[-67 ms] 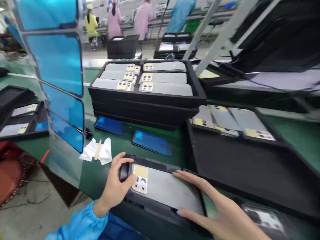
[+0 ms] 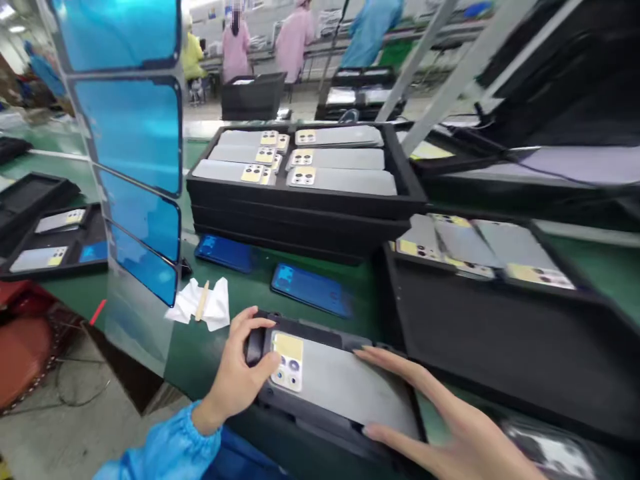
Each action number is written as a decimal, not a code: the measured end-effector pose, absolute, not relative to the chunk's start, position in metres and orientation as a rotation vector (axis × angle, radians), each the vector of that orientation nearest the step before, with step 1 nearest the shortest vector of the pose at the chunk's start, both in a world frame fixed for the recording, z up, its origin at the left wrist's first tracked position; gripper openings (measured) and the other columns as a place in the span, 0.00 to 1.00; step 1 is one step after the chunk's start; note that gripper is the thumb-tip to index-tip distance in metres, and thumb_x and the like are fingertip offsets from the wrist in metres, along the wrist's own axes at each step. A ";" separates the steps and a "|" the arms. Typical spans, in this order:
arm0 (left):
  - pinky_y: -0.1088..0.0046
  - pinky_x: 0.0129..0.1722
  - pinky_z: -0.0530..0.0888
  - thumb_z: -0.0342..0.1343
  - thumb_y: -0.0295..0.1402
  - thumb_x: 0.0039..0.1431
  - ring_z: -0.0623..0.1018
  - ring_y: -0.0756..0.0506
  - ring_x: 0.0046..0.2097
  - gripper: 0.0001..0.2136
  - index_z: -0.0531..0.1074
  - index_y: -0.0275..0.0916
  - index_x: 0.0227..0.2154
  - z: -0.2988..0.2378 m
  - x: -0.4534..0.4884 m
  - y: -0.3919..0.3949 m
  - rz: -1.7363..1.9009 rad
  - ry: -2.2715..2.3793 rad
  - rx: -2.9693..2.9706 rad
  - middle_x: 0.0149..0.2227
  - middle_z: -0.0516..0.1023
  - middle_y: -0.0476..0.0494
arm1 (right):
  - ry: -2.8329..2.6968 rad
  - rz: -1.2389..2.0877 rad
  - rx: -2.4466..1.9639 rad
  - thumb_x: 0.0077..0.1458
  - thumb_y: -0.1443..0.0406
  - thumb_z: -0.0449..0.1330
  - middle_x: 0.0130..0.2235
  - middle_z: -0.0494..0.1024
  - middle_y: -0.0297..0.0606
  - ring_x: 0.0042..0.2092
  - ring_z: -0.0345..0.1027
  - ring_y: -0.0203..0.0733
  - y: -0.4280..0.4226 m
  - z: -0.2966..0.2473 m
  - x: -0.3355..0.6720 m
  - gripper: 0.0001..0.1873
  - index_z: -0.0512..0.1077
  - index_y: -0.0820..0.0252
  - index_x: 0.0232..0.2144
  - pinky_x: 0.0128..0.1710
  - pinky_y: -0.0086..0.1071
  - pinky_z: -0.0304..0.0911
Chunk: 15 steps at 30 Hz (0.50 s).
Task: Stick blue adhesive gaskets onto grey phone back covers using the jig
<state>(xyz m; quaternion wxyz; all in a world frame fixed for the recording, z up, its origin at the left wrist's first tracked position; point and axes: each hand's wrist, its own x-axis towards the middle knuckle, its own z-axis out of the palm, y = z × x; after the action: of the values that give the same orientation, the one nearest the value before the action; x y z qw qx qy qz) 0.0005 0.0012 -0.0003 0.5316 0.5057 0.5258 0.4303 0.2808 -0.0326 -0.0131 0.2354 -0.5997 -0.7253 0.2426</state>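
A grey phone back cover [image 2: 350,381] with a white camera plate and yellow film lies in a black fixture [image 2: 320,421] at the table's near edge. My left hand [image 2: 240,373] grips the fixture's left end, its thumb at the camera plate [image 2: 289,363] and its fingers over the far corner. Across the cover's right part spans my right hand [image 2: 430,413], fingers on the far long edge and thumb on the near one. Beyond the fixture lie two blue phone-shaped pieces [image 2: 311,289], apart from both hands.
Stacked black trays [image 2: 300,223] hold several grey covers behind. A large black tray [image 2: 480,320] with more covers stands right. A clear sheet with blue film panels [image 2: 133,133] hangs left, near a white tissue [image 2: 217,307] and wooden stick [image 2: 203,301]. Several people work in the background.
The whole view has shifted, so things appear slightly farther right and lower. Both hands keep the same hold on the fixture and cover.
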 end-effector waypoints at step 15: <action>0.53 0.66 0.59 0.59 0.29 0.52 0.63 0.35 0.68 0.20 0.71 0.44 0.49 0.002 -0.001 -0.001 1.016 1.254 1.185 0.69 0.56 0.36 | -2.345 0.319 -1.349 0.68 0.52 0.52 0.66 0.69 0.37 0.66 0.64 0.60 -0.034 -0.040 0.279 0.28 0.62 0.44 0.67 0.63 0.58 0.65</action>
<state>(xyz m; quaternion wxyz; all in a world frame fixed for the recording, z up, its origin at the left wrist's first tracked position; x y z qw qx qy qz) -0.0007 -0.0005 0.0025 0.5393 0.4984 0.5274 0.4273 0.2793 -0.0344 -0.0405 0.2072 -0.4846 -0.8421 0.1145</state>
